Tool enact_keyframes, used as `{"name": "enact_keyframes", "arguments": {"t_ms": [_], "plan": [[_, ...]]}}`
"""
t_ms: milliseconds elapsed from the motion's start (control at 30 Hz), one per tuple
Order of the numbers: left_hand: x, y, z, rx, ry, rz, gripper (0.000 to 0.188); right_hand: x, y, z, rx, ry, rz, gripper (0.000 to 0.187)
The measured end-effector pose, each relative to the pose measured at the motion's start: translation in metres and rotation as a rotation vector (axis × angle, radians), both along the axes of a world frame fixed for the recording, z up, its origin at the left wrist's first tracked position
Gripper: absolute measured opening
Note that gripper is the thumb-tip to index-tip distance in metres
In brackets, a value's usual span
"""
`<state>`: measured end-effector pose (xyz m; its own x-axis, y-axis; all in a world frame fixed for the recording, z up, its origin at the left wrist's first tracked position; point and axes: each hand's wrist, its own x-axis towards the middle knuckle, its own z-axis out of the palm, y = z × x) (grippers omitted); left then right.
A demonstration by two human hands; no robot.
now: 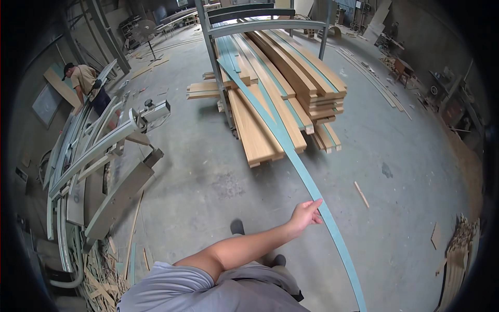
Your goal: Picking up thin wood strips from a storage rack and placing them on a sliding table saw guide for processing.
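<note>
My right hand [306,212] reaches out to the right, and its fingers close on the edge of a long, thin teal strip [291,156]. The strip bends in an arc from the stack of wooden planks [291,88] on a metal rack [213,52] down to the lower right of the view. My bare forearm comes from a grey sleeve at the bottom. My left hand is out of view. My two dark shoes [237,226] stand on the concrete floor under the arm.
On the left stands a grey-green machine [119,140] with curved frames, and wood offcuts [104,275] are piled by it. Another person [86,86] bends over at the far left. More scraps [457,244] lie at the right, and a loose stick [362,194] lies on the floor.
</note>
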<state>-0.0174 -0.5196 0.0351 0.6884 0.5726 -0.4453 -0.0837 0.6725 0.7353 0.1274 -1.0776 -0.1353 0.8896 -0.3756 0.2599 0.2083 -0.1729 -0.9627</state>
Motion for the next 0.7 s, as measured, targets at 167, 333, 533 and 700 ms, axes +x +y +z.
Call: {"name": "enact_keyframes", "arguments": {"t_ms": [167,333,533,700], "plan": [[-0.031,0.208,-0.005,0.006,-0.064,0.051,0.035,-0.037,0.234,0.073,0.613,0.104,0.157,0.024],[-0.077,0.410,0.000,-0.033,-0.122,0.166,0.028,-0.112,0.434,0.083,0.160,0.082,0.175,0.022],[-0.144,0.575,-0.008,-0.035,-0.200,0.361,0.050,-0.204,0.675,0.176,1.006,0.701,0.307,0.027],[-0.160,0.607,0.001,0.081,-0.092,0.310,0.048,-0.230,0.761,0.146,1.184,0.937,0.552,0.029]]}}
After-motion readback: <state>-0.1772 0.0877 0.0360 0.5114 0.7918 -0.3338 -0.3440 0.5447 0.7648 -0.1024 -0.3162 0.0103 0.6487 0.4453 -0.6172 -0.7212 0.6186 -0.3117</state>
